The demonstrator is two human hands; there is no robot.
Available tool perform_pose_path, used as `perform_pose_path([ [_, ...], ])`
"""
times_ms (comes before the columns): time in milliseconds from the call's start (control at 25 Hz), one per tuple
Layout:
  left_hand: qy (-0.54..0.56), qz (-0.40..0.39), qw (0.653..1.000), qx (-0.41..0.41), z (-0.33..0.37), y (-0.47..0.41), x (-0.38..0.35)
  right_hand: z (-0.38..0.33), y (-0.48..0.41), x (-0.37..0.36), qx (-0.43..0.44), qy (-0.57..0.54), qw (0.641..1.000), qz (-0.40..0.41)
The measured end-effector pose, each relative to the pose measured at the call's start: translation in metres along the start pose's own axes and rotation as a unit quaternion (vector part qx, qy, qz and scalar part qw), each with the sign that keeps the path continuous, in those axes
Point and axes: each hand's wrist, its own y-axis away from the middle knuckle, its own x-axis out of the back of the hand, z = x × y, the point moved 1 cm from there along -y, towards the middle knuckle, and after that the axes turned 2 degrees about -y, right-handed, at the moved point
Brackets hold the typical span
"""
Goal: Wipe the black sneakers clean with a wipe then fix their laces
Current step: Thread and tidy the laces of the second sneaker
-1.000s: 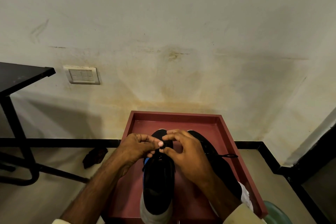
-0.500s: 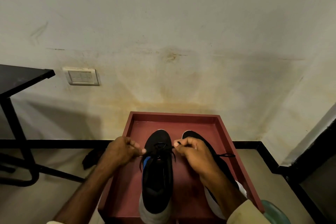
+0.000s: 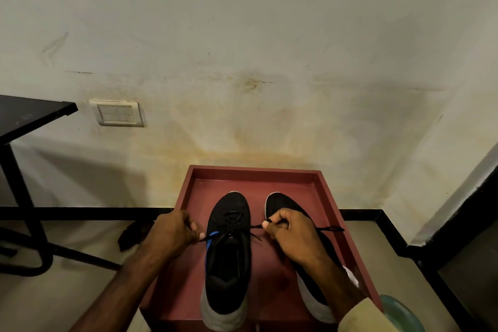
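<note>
Left hand [image 3: 172,234] pinches one end of the thin black lace [image 3: 215,236] just left of the black knit sneaker with white sole [image 3: 229,256], mid-tray in the dark red wooden tray [image 3: 256,174]. Right hand [image 3: 292,237] pinches the other end, covering the second black sneaker [image 3: 280,203] toward the tray's right edge.

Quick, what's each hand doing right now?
Left hand: closed, pinching a lace end of the left sneaker.
Right hand: closed, pinching the other lace end.

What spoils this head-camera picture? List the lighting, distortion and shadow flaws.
Head view: dim, yellowish light; wide-angle bending curves the wall and black table edges; the table throws a broad shadow; black laces blend into the left sneaker; no glare.
</note>
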Motion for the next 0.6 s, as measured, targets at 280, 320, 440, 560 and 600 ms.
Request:
perform_pose_path([
  [280,0.066,-0.239,0.961,-0.121,0.013,0.029,0.008,-0.003,0.002,0.084,0.038,0.131,0.99,-0.036],
  [320,0.026,-0.247,0.958,-0.144,0.018,0.031,-0.002,0.003,0.004,0.095,0.0,0.19,0.978,-0.086],
  [440,-0.098,-0.131,0.973,-0.16,0.034,0.028,-0.033,0.017,0.012,0.099,-0.113,0.234,0.938,-0.232],
  [560,-0.176,-0.035,0.971,-0.156,0.041,0.02,-0.045,0.027,0.002,0.087,-0.072,0.286,0.941,-0.168],
  [600,-0.189,-0.029,0.969,-0.155,0.042,0.018,-0.047,0.026,-0.001,0.084,-0.055,0.305,0.939,-0.149],
])
